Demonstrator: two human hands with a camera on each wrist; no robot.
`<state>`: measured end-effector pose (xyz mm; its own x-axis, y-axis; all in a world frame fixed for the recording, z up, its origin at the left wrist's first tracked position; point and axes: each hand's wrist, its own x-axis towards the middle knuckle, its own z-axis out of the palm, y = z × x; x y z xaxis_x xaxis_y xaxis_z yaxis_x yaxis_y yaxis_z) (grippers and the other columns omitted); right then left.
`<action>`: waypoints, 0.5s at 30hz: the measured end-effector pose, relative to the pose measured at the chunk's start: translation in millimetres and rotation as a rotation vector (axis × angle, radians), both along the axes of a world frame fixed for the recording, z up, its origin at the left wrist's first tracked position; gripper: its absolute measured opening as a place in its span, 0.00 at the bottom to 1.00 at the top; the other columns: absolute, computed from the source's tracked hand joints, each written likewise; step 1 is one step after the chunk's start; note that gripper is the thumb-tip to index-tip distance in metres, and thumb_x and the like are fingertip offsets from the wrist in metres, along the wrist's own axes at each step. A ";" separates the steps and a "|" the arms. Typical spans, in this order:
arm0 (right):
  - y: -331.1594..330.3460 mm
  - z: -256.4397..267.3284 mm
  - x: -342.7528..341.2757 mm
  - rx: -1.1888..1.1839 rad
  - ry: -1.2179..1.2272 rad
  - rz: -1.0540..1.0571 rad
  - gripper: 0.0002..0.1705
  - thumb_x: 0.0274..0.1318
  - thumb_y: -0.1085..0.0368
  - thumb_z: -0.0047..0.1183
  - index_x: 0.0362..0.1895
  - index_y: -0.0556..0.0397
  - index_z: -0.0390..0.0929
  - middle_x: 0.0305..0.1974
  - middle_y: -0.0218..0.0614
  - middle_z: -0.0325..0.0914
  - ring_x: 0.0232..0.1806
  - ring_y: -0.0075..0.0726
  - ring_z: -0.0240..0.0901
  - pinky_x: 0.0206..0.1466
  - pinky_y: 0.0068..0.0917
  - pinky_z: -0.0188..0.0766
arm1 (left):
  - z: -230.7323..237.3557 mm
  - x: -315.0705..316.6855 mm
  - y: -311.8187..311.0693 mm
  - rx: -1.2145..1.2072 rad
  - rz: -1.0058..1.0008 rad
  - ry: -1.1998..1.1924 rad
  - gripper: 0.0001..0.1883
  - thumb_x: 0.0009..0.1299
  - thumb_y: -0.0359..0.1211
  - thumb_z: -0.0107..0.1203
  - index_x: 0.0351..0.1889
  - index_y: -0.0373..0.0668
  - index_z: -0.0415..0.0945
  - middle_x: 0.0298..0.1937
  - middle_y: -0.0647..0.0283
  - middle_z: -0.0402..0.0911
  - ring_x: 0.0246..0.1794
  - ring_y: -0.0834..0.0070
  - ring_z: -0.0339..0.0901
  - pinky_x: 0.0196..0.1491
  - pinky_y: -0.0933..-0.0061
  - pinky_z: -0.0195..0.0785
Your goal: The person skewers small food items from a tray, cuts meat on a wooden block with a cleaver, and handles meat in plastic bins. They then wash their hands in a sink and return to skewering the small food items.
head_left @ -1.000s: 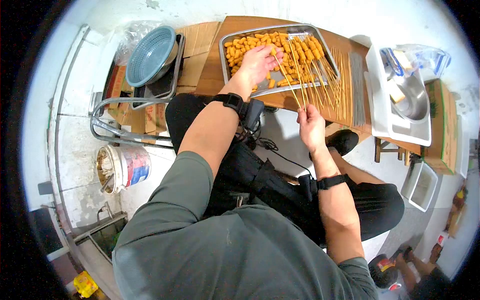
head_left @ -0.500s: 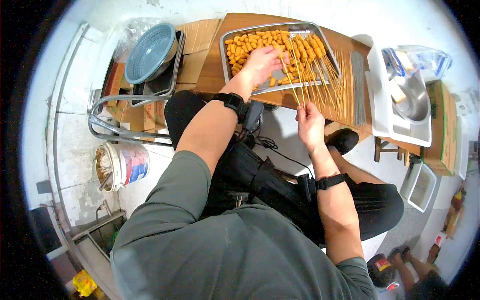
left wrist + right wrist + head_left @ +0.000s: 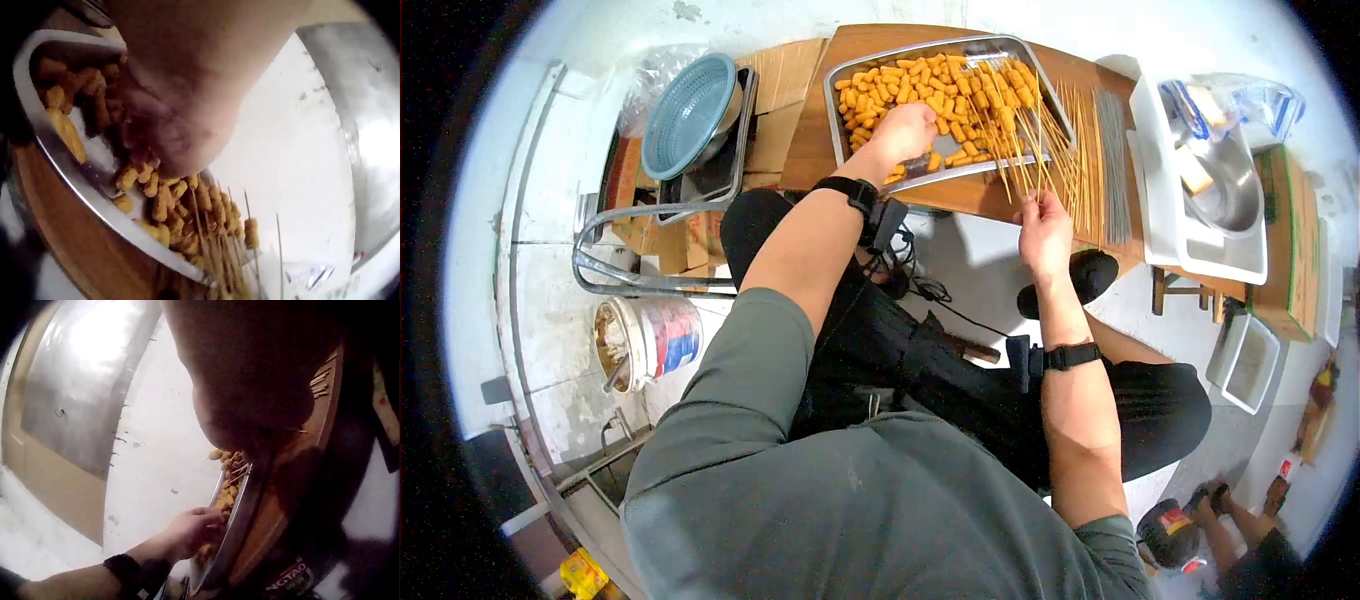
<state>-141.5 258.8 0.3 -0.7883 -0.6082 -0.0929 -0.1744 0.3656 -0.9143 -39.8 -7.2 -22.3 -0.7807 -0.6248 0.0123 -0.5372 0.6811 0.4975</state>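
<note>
A metal tray (image 3: 833, 120) holds many small orange-brown food pieces (image 3: 887, 82); several are threaded on bamboo skewers (image 3: 1084, 165) along its right side. My left hand (image 3: 905, 132) reaches down among the loose pieces, fingers bent and fingertips hidden, so I cannot tell whether it grips one. In the left wrist view the wrist and heel of that hand cover the tray's middle. My right hand (image 3: 1045, 228), just outside the tray's near rim, pinches the lower ends of bamboo skewers that slant up over the tray. In the right wrist view its fingers are dark.
On the wooden table (image 3: 812, 150), thin grey sticks (image 3: 1113, 165) lie right of the skewers. A white bin (image 3: 1157, 215) with a steel bowl (image 3: 1238, 195) stands farther right. At left are a blue colander (image 3: 690, 115) and a metal chair frame (image 3: 590, 265); a bucket (image 3: 668, 335) is on the floor.
The left hand has left the upper end of a skewer and moved left and down to the loose pieces. The right hand has shifted right, with its skewers swung right too.
</note>
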 end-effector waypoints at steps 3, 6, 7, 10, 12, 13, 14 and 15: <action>-0.5 13.7 4.2 0.033 0.031 0.036 0.12 0.63 0.62 0.47 0.36 0.59 0.76 0.22 0.40 0.78 0.27 0.36 0.77 0.35 0.32 0.71 | 10.7 -9.1 12.8 -0.506 -0.023 0.202 0.13 0.61 0.32 0.54 0.43 0.41 0.80 0.37 0.53 0.79 0.44 0.54 0.76 0.47 0.60 0.71; 0.0 8.8 4.4 0.041 0.012 0.050 0.11 0.62 0.64 0.47 0.35 0.59 0.76 0.22 0.40 0.78 0.27 0.36 0.77 0.34 0.31 0.71 | 7.6 -21.2 -1.8 -0.585 -0.110 0.082 0.08 0.58 0.30 0.53 0.34 0.40 0.80 0.35 0.52 0.78 0.43 0.54 0.75 0.47 0.58 0.69; 0.7 7.2 3.8 0.040 0.021 0.048 0.11 0.62 0.64 0.47 0.35 0.59 0.76 0.22 0.40 0.78 0.27 0.36 0.77 0.34 0.31 0.71 | 4.5 -26.9 -9.9 -0.597 -0.162 -0.073 0.07 0.58 0.30 0.53 0.31 0.39 0.79 0.35 0.52 0.78 0.42 0.54 0.75 0.45 0.57 0.69; -0.2 2.9 4.8 -0.015 -0.033 0.056 0.13 0.63 0.61 0.47 0.34 0.59 0.75 0.22 0.41 0.78 0.26 0.35 0.76 0.34 0.31 0.71 | -13.9 -34.7 -33.4 -0.665 -0.212 -0.020 0.05 0.58 0.30 0.52 0.27 0.39 0.77 0.34 0.52 0.78 0.37 0.54 0.74 0.41 0.57 0.69; 0.4 2.6 7.6 -0.003 -0.047 0.057 0.14 0.63 0.60 0.47 0.34 0.59 0.75 0.22 0.40 0.78 0.26 0.34 0.76 0.34 0.31 0.71 | -11.5 -34.0 -33.8 -0.546 -0.178 0.048 0.05 0.60 0.30 0.52 0.26 0.39 0.77 0.32 0.52 0.78 0.35 0.55 0.74 0.40 0.58 0.69; -0.9 4.1 8.5 0.006 -0.053 0.060 0.14 0.63 0.60 0.47 0.33 0.59 0.75 0.22 0.40 0.78 0.25 0.34 0.75 0.34 0.31 0.71 | -11.2 -33.3 -36.3 -0.431 -0.138 0.122 0.07 0.62 0.31 0.51 0.26 0.40 0.77 0.31 0.52 0.77 0.34 0.56 0.75 0.39 0.59 0.69; -1.9 5.3 10.5 0.002 -0.057 0.063 0.14 0.63 0.60 0.47 0.33 0.59 0.75 0.22 0.40 0.78 0.25 0.34 0.75 0.34 0.31 0.71 | -11.8 -28.6 -39.0 -0.435 -0.137 0.117 0.07 0.62 0.31 0.51 0.26 0.40 0.77 0.31 0.52 0.77 0.34 0.56 0.75 0.39 0.59 0.69; -1.6 6.6 14.0 -0.005 -0.062 0.099 0.14 0.64 0.59 0.47 0.34 0.59 0.75 0.21 0.40 0.78 0.24 0.34 0.75 0.34 0.31 0.71 | -12.3 -20.4 -41.2 0.445 -0.100 0.473 0.04 0.66 0.29 0.50 0.33 0.39 0.75 0.39 0.54 0.77 0.38 0.60 0.77 0.41 0.62 0.72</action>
<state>-127.6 257.2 7.0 -0.7168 -0.6838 -0.1367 -0.1522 0.3448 -0.9263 -60.2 -48.4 -34.6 -0.8088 -0.5745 0.1260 -0.1359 0.3910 0.9103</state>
